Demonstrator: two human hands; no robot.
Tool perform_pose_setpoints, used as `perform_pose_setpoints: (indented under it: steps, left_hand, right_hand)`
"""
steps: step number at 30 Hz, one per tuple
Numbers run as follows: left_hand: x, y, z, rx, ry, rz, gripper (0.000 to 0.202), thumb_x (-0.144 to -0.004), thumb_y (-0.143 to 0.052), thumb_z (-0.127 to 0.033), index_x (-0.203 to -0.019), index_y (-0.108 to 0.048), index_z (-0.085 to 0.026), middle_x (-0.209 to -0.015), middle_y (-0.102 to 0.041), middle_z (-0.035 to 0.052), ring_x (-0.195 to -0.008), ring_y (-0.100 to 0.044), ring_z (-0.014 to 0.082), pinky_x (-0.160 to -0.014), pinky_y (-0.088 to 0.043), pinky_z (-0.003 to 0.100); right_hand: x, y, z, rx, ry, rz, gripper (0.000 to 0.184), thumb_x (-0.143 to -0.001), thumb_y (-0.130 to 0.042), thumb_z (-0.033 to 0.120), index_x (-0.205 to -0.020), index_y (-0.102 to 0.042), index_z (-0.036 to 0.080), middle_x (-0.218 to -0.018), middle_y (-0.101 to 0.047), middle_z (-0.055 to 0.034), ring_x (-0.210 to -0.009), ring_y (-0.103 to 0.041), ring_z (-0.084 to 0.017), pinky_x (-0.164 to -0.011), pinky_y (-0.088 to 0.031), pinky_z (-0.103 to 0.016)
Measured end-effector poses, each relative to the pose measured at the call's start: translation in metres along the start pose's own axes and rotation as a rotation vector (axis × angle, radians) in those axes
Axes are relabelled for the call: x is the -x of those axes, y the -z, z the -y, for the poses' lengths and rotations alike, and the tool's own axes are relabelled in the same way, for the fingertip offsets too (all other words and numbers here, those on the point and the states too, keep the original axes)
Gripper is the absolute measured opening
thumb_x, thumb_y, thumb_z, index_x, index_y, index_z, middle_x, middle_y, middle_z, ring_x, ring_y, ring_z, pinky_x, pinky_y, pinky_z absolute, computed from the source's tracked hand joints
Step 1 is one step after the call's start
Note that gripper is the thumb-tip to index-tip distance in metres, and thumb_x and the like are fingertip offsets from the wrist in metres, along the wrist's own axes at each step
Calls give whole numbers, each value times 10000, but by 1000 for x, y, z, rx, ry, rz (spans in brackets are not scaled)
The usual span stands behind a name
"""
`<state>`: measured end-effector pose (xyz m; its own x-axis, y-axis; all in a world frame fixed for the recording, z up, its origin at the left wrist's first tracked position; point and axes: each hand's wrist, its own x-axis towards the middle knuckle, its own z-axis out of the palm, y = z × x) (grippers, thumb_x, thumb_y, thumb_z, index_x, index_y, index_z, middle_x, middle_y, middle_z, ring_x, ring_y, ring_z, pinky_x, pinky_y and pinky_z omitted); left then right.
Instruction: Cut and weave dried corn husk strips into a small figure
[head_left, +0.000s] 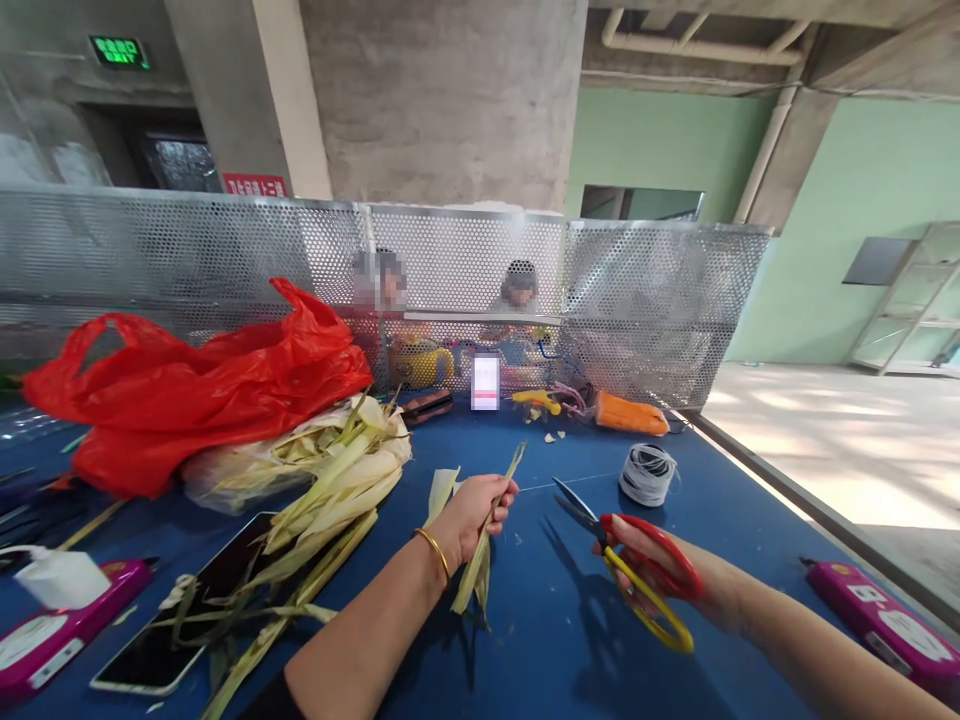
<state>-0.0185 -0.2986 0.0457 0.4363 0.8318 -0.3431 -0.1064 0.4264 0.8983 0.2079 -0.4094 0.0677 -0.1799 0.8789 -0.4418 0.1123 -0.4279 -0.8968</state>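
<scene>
My left hand [480,510] is closed round a small bunch of corn husk [474,578], its tip sticking up above the fingers and loose ends hanging below. Another pale piece of husk [441,492] shows just behind that hand. Scissors [634,570] with one red and one yellow handle are in my right hand [626,540], blades pointing up and left, slightly parted and apart from the husk. A thin white string runs from near my left hand toward the spool of white cord [646,475].
A pile of corn husks [337,480] lies at left beside a red plastic bag [225,380], partly over a phone [180,620]. Purple power strips [885,620] sit at both sides. An orange bundle [630,412] lies near the perforated metal screen [652,300]; two people are behind it.
</scene>
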Motion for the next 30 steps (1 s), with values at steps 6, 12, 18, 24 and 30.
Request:
perform_pose_setpoints:
  steps: [6,12,18,24,30]
  left_hand:
    - [2,1,-2,-16,-4,21,138,-842,-494,-207,-720,-494,-143,-584,-420,-57,-397,-297,18,-386,-145,170]
    - [5,8,-12,-47,-42,51,106,-800,-512,-212,-720,-503,-142,-597,-425,-57,-411,-287,17,-393,-140,173]
    - [15,2,-18,-217,-206,52,177,-776,-531,-307,-707,-539,-144,-586,-414,-59,-425,-293,29,-404,-151,189]
    - [24,-9,-14,-217,-249,184,225,-783,-543,-371,-733,-568,-152,-584,-431,-52,-443,-329,45,-416,-183,201]
    - [23,-12,-10,-219,-224,198,223,-780,-556,-360,-722,-578,-146,-582,-441,-45,-444,-341,50,-424,-200,211]
  right_hand:
    - [-38,-8,6,297,43,-223,498,-736,-593,670,-845,-566,185,-587,-527,29,-461,-484,-108,-462,-402,-235]
    - [-36,18,-6,1271,207,-536,281,-883,-464,401,-917,-634,180,-806,-688,-109,-748,-648,-273,-588,-404,-314]
    - [-34,14,8,1448,235,-499,160,-791,-552,202,-798,-704,155,-854,-669,-138,-756,-652,-270,-620,-417,-321]
    - [-66,-34,47,134,455,-93,383,-750,-650,459,-997,-679,168,-679,-608,-8,-584,-524,-129,-593,-417,-271]
    - [-81,-52,40,-127,559,-142,334,-647,-760,468,-660,-639,157,-534,-555,19,-526,-430,-99,-542,-334,-248]
